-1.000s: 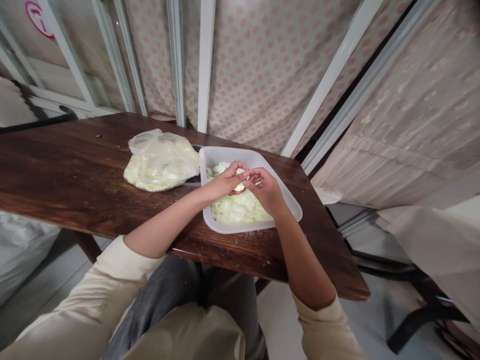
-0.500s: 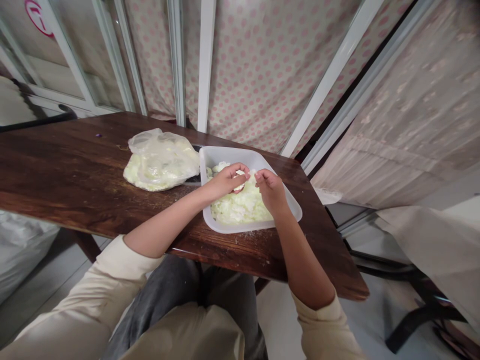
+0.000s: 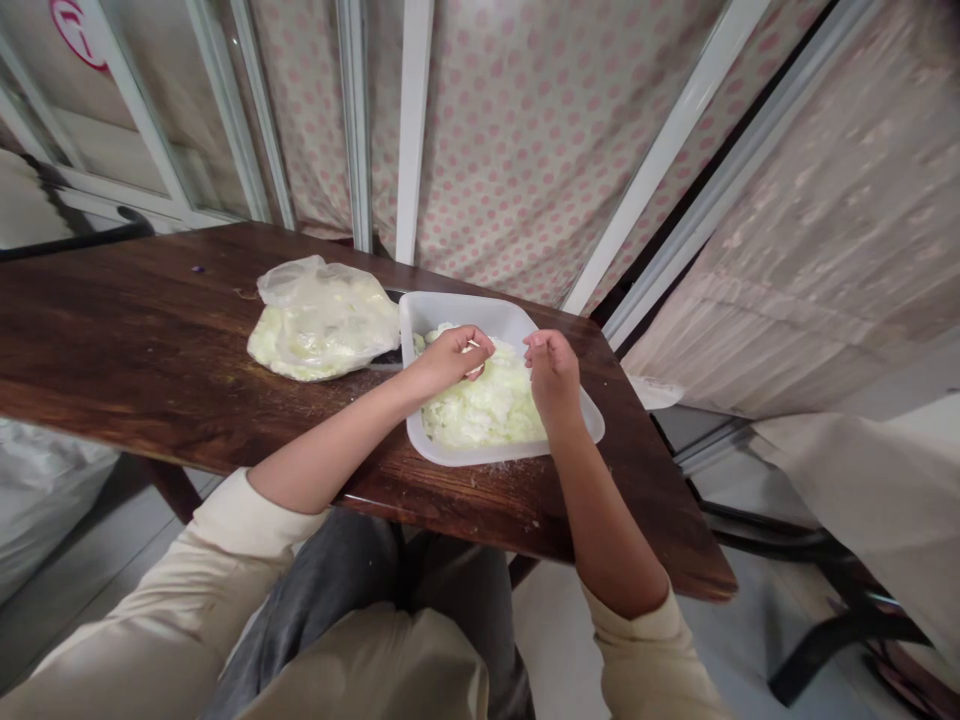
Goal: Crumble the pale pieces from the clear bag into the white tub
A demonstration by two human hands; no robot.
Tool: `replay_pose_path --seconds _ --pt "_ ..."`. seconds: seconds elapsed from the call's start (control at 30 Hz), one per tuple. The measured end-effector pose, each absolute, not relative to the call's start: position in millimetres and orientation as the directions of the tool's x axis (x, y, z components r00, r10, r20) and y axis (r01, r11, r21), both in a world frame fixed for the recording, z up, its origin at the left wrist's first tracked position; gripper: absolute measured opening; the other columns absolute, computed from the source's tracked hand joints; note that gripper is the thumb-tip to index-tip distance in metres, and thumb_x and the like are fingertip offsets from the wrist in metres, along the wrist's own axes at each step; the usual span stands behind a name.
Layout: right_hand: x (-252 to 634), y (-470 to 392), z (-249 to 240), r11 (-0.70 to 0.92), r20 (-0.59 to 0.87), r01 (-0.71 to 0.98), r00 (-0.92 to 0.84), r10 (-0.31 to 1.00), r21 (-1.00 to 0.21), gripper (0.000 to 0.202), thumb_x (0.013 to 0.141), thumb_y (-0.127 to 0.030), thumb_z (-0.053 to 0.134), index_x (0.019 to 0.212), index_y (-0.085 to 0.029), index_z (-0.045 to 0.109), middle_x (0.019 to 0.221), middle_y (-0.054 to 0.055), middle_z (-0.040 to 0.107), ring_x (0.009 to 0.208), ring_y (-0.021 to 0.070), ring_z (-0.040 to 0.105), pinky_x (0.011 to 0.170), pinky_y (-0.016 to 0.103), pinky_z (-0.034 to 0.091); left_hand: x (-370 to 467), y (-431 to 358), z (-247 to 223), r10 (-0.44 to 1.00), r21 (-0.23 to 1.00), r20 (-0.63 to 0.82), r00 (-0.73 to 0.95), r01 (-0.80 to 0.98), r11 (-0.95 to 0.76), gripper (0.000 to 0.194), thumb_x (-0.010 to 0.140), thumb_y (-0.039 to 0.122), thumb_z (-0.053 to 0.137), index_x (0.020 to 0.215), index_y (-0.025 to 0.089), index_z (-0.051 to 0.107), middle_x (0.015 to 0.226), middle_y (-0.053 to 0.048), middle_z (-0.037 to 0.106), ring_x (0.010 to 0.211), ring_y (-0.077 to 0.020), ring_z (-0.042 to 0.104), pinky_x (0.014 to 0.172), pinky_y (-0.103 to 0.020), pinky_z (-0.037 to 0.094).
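Observation:
A white plastic basin [image 3: 480, 308] holds pale green shreds [image 3: 487, 410] that look like cut cabbage. My left hand [image 3: 450, 360] is over the basin's left half, fingers curled around a pale cabbage piece that shows only in part. On the other side, above the basin's right wall, my right hand [image 3: 556, 380] is closed with its fingertips bunched. Whatever those fingertips hold, if anything, is hidden. A gap separates the two hands.
A clear plastic bag [image 3: 326, 320] of similar pale green contents lies left of the basin. Both rest on a dark brown wooden table [image 3: 150, 340]. Behind the table stand white frames and a dotted curtain [image 3: 510, 150]. Black metal legs [image 3: 832, 630] are at lower right.
My right hand has moved away to the right from my left hand, to above the basin's right wall. My left hand stays almost in place.

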State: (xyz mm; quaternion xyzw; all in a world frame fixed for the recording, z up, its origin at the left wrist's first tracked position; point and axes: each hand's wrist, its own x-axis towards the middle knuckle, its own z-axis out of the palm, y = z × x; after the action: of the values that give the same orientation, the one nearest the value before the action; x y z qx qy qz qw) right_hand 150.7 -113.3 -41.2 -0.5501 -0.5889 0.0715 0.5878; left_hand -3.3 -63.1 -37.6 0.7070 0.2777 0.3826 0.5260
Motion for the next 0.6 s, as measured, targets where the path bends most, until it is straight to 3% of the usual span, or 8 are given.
replay_pose_path --seconds 0.1,0.2,0.37,0.6 --pt "148.0 -112.2 -43.2 0.372 0.559 0.549 0.22 0.8 -0.748 0.028 0.081 -0.046 0.048 0.085 -0.018 0.055 0.076 0.002 0.056 0.065 0.0127 0.051 0.059 0.025 0.039 -3.6 -62.9 -37.7 0.79 0.947 0.273 0.549 -0.009 -0.321 0.012 0.083 0.029 0.049 0.08 0.017 0.049 0.048 0.006 0.044 0.043 -0.0038 0.034 0.047 -0.018 0.027" --pt "146.6 -113.6 -41.7 0.383 0.582 0.605 0.168 0.796 -0.698 0.022 0.076 -0.039 0.056 0.076 -0.018 0.056 0.073 0.002 0.057 0.064 0.0126 0.051 0.058 0.025 0.038 -3.7 -63.2 -37.3 0.774 0.936 0.291 0.562 0.0 -0.352 0.012 0.082 0.029 0.05 0.082 0.017 0.05 0.048 0.007 0.045 0.043 -0.0038 0.034 0.048 -0.018 0.027" --pt "147.6 -116.9 -36.9 0.414 0.62 0.62 0.151 0.77 -0.666 0.025 0.081 -0.035 0.052 0.064 -0.018 0.057 0.063 0.0 0.056 0.061 0.0123 0.051 0.059 0.026 0.039 -4.0 -63.6 -37.2 0.778 0.934 0.268 0.569 0.046 -0.355 0.017 0.081 0.033 0.051 0.084 0.017 0.05 0.047 0.007 0.045 0.042 -0.0043 0.034 0.048 -0.019 0.027" --pt "147.1 -117.1 -37.7 0.486 0.672 0.598 0.123 0.73 -0.637 0.019 0.079 -0.034 0.057 0.072 -0.018 0.066 0.069 0.002 0.06 0.065 0.0133 0.053 0.055 0.025 0.039 -5.5 -65.4 -36.5 0.718 0.962 0.197 0.667 0.008 -0.271 0.029 0.079 0.037 0.054 0.062 0.016 0.042 0.049 0.005 0.043 0.043 -0.0029 0.03 0.045 -0.02 0.021"
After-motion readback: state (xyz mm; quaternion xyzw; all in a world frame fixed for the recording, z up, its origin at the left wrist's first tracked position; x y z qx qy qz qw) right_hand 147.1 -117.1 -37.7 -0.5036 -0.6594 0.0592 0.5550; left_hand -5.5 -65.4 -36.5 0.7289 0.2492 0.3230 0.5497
